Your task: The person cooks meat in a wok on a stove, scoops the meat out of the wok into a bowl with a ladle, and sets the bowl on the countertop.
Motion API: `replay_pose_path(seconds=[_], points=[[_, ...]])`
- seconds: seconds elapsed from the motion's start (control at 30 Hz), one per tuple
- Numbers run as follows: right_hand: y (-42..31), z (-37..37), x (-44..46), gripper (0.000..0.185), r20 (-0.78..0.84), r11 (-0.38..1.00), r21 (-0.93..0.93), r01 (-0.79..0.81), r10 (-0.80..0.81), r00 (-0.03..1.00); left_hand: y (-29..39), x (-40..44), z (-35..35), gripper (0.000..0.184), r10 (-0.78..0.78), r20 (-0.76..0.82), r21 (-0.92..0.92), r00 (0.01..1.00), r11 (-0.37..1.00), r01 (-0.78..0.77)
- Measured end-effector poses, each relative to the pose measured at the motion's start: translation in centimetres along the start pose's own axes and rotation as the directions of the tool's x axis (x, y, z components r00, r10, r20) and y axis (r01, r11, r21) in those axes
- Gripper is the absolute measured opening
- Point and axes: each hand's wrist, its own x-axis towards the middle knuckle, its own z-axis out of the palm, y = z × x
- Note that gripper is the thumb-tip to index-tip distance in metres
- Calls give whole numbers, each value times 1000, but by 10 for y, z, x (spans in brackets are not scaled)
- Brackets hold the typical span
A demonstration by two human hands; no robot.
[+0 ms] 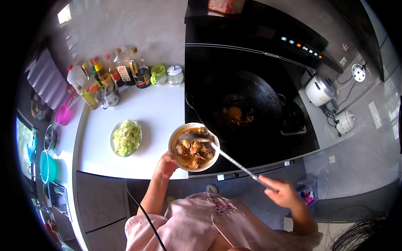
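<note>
My left hand (166,165) is closed on the lower left rim of a white bowl (172,161). Chunks of cooked meat in reddish-brown sauce (194,151) lie in the bowl, which is held over the counter's edge beside the stove. In my right hand (281,192) is the end of a long-handled metal spatula (236,163). Its head reaches over the bowl's far side, and its exact shape is hard to make out. Beyond the bowl stands a dark wok (261,94) with a little oily brown liquid and bits at the bottom.
A plate of chopped pale-green cabbage (127,138) sits on the white counter (96,157). Sauce bottles (124,70), a green-lidded jar (158,74) and a glass jar (175,75) line the wall. A rice cooker (319,89) stands right of the black stove (268,148). A black cable (144,213) hangs near my left arm.
</note>
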Motion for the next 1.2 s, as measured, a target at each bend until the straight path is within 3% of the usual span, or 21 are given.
replay_pose_path(seconds=[0.03,0.1,0.17,0.3,0.37,0.43,0.5,0.53,0.57,0.63,0.7,0.83,0.9,0.93,1.0,1.1,1.2], points=[[3,-11,0,51,48,971,113,-209,205,978,0,0,1,54,-3,1,1,1000,1000,3],[14,-32,12,55,79,843,388,-371,371,925,1,-1,2,55,-13,-31,11,999,1000,14],[26,-52,38,56,98,727,517,-452,474,875,0,-1,3,55,-3,-18,5,1000,1000,3],[76,-56,94,59,-88,769,426,-476,559,825,-3,1,-1,57,22,-12,1,1000,1000,-22],[128,-54,118,59,-169,822,372,-431,516,840,-4,-1,0,57,15,-7,-18,1000,1000,-15],[144,-54,132,60,-174,872,294,-391,451,876,-3,-2,1,58,9,-3,-38,1000,999,-9],[97,-52,138,60,-95,818,170,-550,569,817,-3,-2,2,58,6,2,-20,1000,1000,-6],[78,-57,135,57,-39,808,15,-589,589,807,-4,-2,0,58,4,0,-20,1000,1000,-4],[76,-60,128,57,-37,807,16,-591,591,806,-5,-2,-2,58,10,3,-23,1000,1000,-9],[77,-74,107,54,56,966,-133,-222,231,971,-6,-2,-3,58,15,5,-28,1000,999,-14],[47,-99,97,55,93,909,-33,-416,418,904,-6,-2,-2,58,19,-2,-38,1000,999,-19],[78,-91,84,59,-229,891,-141,-432,395,890,-4,-6,2,59,18,-17,-8,1000,1000,-19],[81,-83,77,57,-273,896,-226,-382,318,908,-1,-7,5,60,5,-19,-2,1000,1000,-5],[79,-76,72,57,-233,833,-300,-465,408,883,-1,-7,4,60,4,-18,-2,1000,1000,-4],[26,-61,75,60,-112,647,-191,-738,733,671,-3,-7,1,59,28,-19,-16,999,999,-28],[17,-52,64,60,121,688,122,-715,705,699,-3,-10,2,59,31,-67,-12,997,999,-32],[30,-57,85,60,40,760,157,-631,633,773,-2,-11,3,59,30,-46,-4,998,1000,-30]])
